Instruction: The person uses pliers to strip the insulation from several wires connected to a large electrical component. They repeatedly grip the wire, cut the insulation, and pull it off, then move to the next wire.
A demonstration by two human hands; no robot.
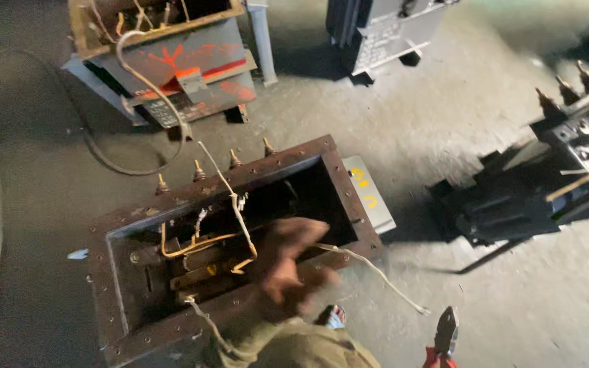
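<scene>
A dusty grey concrete floor is occupied by a rusty open rectangular metal tank at centre, an orange-marked grey tank at eleven o'clock, and dark machinery at three o'clock.

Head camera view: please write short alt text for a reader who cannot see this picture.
A blurred hand in an olive sleeve reaches over an open, rusty rectangular metal tank on a concrete floor, with pale wires trailing across the tank's opening. Red-handled pliers show at the bottom edge, and more metal tanks stand at the top.
</scene>
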